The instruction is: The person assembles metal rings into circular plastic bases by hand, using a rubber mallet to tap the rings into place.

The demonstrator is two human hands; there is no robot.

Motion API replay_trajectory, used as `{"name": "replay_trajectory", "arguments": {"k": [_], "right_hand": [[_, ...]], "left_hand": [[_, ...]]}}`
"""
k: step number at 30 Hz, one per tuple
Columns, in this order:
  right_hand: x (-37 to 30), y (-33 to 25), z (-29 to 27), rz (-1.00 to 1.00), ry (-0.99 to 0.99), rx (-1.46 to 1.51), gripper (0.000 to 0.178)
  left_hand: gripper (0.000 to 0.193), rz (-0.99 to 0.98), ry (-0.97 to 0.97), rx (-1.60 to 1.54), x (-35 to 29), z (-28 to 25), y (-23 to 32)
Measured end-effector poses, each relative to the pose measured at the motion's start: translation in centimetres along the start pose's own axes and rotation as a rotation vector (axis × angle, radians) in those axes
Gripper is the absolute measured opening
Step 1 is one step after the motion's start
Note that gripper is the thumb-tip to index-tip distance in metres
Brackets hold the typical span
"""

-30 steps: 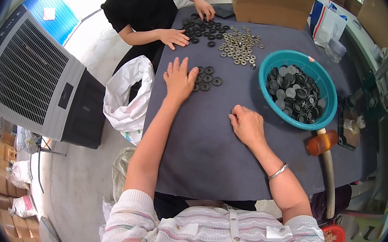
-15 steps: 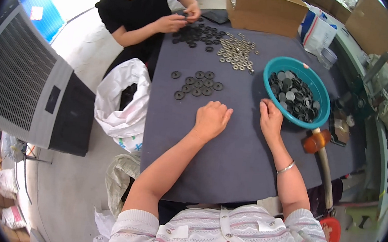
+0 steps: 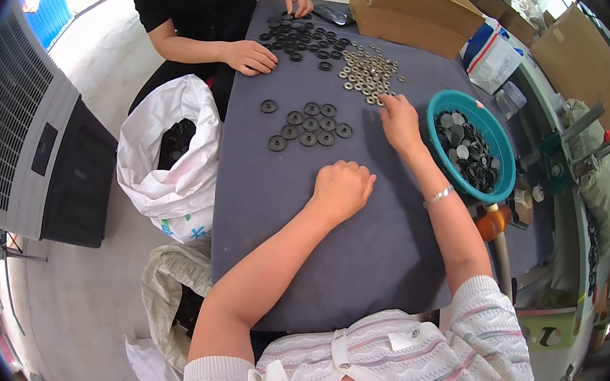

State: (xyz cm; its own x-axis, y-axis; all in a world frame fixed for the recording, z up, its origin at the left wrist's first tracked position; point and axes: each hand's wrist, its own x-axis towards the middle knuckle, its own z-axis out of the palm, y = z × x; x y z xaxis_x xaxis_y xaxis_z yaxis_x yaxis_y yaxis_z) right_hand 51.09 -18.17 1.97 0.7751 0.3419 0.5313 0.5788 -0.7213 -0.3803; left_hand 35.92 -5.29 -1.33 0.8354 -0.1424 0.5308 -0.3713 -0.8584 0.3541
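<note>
My left hand (image 3: pixel 342 188) rests curled on the grey table; whatever its fingers may hold is hidden. Farther away, my right hand (image 3: pixel 400 123) reaches to the near edge of a pile of small brass-coloured metal rings (image 3: pixel 366 69). Its fingertips are closed at one small metal ring (image 3: pixel 380 102). Left of that hand, several black round discs with centre holes (image 3: pixel 310 123) lie flat in a cluster, with a lone one (image 3: pixel 269 106) beside them. A teal basin (image 3: pixel 509 154) right of my right forearm contains black and grey discs (image 3: pixel 465 149).
Across the table (image 3: pixel 297 264), a co-worker's hands (image 3: pixel 252 58) are by more black rings (image 3: pixel 302 39). A cardboard box (image 3: pixel 412 19) stands at the back. A mallet (image 3: pixel 493 224) lies below the basin, near a green metal device (image 3: pixel 558 169). White sacks (image 3: pixel 167 154) stand left.
My right hand has moved from beside the basin forward and left to the metal rings. My left hand stays curled on the table. The co-worker's hands have come apart, one lowered onto the table.
</note>
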Motion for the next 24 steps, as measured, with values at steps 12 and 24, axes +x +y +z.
{"name": "replay_trajectory", "arguments": {"k": [12,24], "right_hand": [[4.0,1.4,4.7,-0.262,-0.294,-0.437,0.013],[2.4,1.6,4.1,-0.013,-0.217,-0.159,0.02]], "left_hand": [[0.022,0.015,0.037,-0.031,0.0,0.0,-0.6],[0.019,-0.003,0.029,-0.055,0.2,0.3,-0.4]]}}
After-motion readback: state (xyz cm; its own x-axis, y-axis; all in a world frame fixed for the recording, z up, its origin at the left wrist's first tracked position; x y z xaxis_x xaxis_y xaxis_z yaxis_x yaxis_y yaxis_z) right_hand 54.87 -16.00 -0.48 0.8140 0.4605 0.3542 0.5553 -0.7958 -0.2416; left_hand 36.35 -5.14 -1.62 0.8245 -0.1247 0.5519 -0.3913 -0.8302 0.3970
